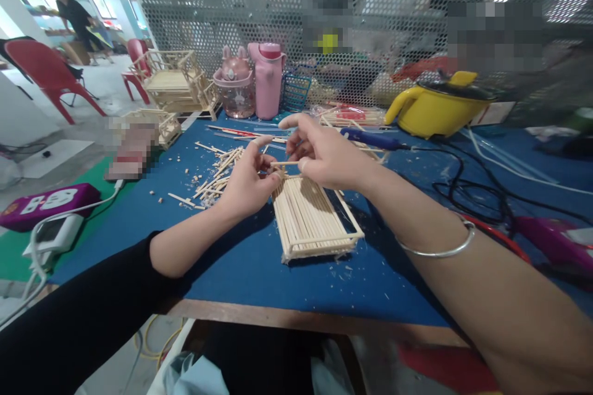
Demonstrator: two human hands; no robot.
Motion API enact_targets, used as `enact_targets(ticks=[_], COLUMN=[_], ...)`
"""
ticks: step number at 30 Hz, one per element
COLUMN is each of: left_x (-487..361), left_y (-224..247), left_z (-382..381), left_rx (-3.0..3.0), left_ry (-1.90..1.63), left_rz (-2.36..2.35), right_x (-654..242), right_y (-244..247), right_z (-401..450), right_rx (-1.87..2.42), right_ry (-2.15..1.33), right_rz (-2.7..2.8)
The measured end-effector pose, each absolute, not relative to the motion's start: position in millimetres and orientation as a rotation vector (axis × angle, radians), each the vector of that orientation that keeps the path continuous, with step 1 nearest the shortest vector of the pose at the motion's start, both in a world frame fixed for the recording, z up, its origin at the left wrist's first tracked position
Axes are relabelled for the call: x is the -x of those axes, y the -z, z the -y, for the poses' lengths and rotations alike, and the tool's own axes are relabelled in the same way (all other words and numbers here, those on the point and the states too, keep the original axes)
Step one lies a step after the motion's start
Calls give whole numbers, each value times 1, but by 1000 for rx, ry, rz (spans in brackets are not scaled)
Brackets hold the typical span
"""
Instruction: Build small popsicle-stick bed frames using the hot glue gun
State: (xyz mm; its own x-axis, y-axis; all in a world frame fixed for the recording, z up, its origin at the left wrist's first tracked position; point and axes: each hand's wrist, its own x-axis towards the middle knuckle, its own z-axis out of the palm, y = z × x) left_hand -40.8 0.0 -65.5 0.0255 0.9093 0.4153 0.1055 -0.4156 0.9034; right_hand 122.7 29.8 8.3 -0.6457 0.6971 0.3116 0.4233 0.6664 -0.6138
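Note:
A small rectangular panel of pale wooden sticks (310, 213) lies on the blue table, with a raised stick rim along its near and right edges. At its far left corner my left hand (248, 179) is closed, thumb and fingers pinching the end of a stick there. My right hand (324, 151) holds a short wooden stick (288, 164) between thumb and fingers, level just above the panel's far edge. Fingers partly hide that corner. Left of the panel is a loose heap of cut sticks (220, 176).
A blue-handled corded tool (373, 139) lies beyond my right hand. Behind stand a pink bottle (269, 83), a pink container (235, 89), a stick-built chair model (171, 83) and a yellow pot (435, 111). A phone (133, 151) and purple box (50, 203) are left; a person (78, 18) is far back.

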Motion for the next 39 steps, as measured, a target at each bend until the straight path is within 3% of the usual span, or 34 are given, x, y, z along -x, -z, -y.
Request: enact_targets(ticks=[17,39], left_x=[42,43], left_y=[66,63], left_z=[2,5], left_rx=[-1574,-1557], left_ry=[-1434,-1421], left_rz=[-1016,-1061], right_x=[-109,-113], right_y=[-3,2], right_z=[-28,-37], right_rx=[894,915], right_ry=[-599,-862], right_rz=[2341,2271])
